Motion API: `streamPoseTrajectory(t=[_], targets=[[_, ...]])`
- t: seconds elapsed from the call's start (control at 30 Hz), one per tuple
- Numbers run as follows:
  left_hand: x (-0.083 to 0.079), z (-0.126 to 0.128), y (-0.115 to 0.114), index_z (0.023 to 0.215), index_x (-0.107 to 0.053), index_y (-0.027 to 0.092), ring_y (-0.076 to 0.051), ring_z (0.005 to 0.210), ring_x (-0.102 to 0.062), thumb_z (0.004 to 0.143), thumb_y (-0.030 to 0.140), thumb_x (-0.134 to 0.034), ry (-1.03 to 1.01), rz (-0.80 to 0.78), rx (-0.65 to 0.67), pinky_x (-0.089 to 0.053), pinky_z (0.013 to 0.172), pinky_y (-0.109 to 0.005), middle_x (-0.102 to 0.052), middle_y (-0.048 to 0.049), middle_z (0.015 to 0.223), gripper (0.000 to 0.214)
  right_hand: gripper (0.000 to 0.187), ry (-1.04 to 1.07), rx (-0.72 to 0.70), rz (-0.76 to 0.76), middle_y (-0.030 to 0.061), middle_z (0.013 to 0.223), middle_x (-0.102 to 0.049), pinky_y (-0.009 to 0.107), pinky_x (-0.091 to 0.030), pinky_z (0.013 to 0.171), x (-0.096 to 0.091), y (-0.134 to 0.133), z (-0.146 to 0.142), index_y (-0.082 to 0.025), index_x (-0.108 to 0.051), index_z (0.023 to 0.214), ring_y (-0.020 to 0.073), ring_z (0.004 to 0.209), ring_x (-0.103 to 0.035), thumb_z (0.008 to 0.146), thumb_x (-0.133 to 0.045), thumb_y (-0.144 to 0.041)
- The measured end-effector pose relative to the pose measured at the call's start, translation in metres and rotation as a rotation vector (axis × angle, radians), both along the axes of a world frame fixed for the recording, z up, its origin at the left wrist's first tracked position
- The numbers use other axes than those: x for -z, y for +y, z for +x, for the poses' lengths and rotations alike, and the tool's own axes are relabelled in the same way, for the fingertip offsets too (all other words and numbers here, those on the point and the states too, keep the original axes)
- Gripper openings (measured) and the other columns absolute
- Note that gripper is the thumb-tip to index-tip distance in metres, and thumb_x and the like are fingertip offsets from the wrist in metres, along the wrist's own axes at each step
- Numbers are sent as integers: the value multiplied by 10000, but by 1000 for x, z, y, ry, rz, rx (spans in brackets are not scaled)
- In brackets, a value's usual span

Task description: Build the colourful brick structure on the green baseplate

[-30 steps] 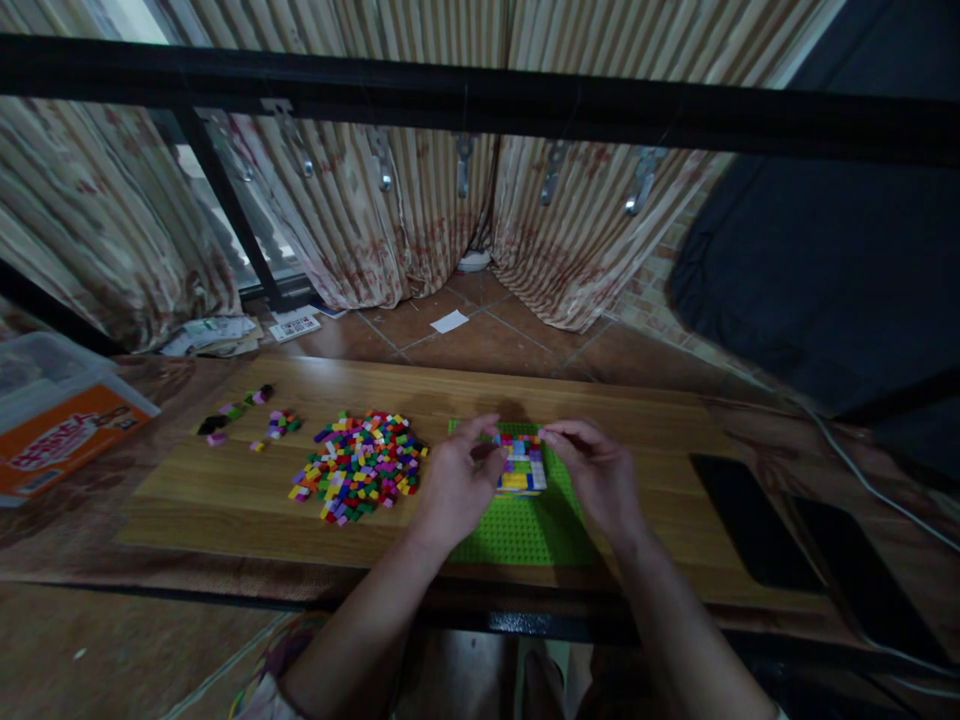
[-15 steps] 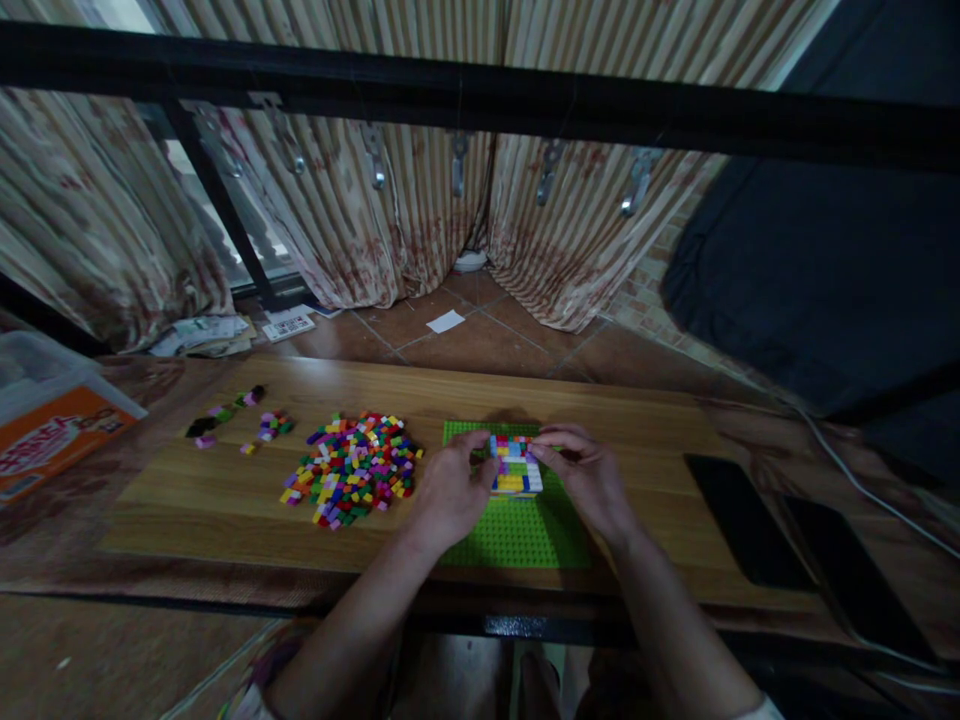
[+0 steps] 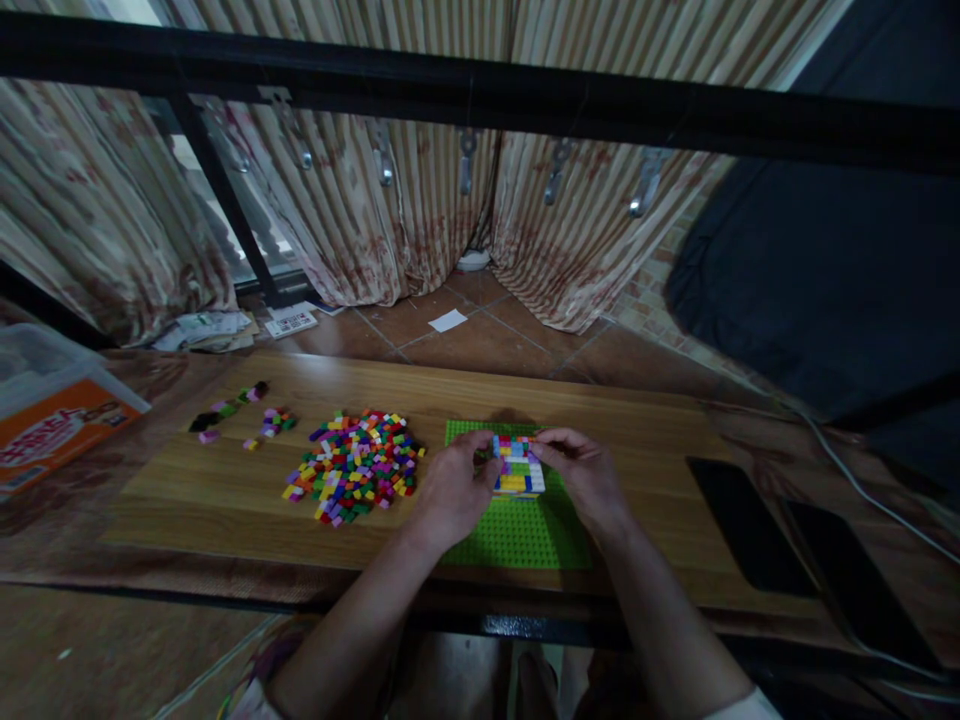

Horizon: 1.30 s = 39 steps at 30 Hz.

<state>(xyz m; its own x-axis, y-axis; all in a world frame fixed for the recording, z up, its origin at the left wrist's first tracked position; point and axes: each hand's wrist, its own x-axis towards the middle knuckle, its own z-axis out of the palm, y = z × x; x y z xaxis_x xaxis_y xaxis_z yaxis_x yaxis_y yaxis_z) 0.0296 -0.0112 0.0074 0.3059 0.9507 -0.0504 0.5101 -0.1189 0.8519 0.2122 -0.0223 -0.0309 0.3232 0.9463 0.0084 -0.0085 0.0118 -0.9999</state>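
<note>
A multicoloured block of toy bricks (image 3: 517, 474) stands on the green studded baseplate (image 3: 517, 540), toward its far half. My left hand (image 3: 459, 488) grips the block's left side, thumb and fingers bent around that edge. At the far right corner of the block, my right hand (image 3: 585, 475) is closed in a pinch, its fingertips against the top. A small toy brick seems to be between those fingertips, mostly hidden by them. Left of the baseplate lies a loose pile of small coloured bricks (image 3: 360, 465).
Some bricks joined in short pieces (image 3: 225, 408) lie at the wooden board's (image 3: 645, 500) far left. Two dark flat devices (image 3: 750, 525) rest at the right. A clear box with an orange label (image 3: 60, 420) stands at the left edge. A black bar (image 3: 480, 90) crosses above.
Both hands stay at the block with almost the same grip. The right fingers have shifted very slightly at the far right corner. The whole view has moved a little.
</note>
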Motion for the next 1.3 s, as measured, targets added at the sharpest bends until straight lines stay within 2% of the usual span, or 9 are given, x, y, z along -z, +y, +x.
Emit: streamPoseTrajectory(t=[0.13,0.33,0.63,0.77,0.87,1.0,1.13,1.3], targets=[[-2,0,-1,1171,-610,158,-197,972,-664,856,216,-554,-2,-10,-4,-521,883,-321,-684,-92,1159,326,283,144,10,-12,-16,751,-703,308,-487,701,0,0,-3,-239,-733,775,148,697,-609,534,-855,-322],[-1,1,-1,1160,-621,156,-204,958,-668,850,196,-548,-7,-21,-10,-526,881,-336,-693,-91,1133,321,279,216,-23,-96,7,778,-733,325,-492,735,-4,0,-3,-233,-759,769,150,702,-625,524,-860,-321],[3,2,-1,1149,-635,158,-209,1001,-657,843,200,-551,-34,-14,-20,-524,891,-338,-693,-92,1137,320,283,225,-7,-111,12,744,-738,336,-493,737,-5,0,-5,-225,-764,735,159,679,-629,496,-870,-333],[4,0,-2,1222,-592,154,-217,1017,-655,852,263,-554,-40,-13,15,-517,902,-350,-659,-110,1209,388,333,207,-45,-130,16,785,-742,326,-495,717,-5,-1,-1,-229,-765,807,168,706,-634,526,-857,-380],[-1,-1,-6,1307,-527,164,-246,1112,-615,810,319,-616,-33,-15,77,-493,943,-373,-610,-119,1291,529,361,158,-3,-135,27,887,-747,323,-501,720,-3,0,3,-238,-756,885,189,795,-648,614,-796,-473],[-6,1,-12,1381,-440,148,-274,1193,-561,710,253,-704,-3,-62,144,-440,1017,-390,-592,-134,1312,728,375,128,62,-99,27,1053,-728,354,-485,889,0,1,-4,-255,-734,942,215,1049,-627,746,-659,-565],[5,9,-15,1422,-372,126,-265,1280,-489,752,194,-633,26,-15,129,-367,1089,-376,-518,-155,1390,723,492,78,55,-116,25,1261,-646,391,-427,1015,0,-2,-21,-284,-679,1124,225,1201,-561,819,-528,-639],[21,19,-20,1467,-255,60,-262,1336,-426,797,177,-562,95,46,102,-324,1120,-354,-434,-199,1448,746,577,14,84,-132,7,1369,-566,365,-404,1045,2,-7,-35,-318,-576,1283,215,1278,-501,845,-452,-672]])
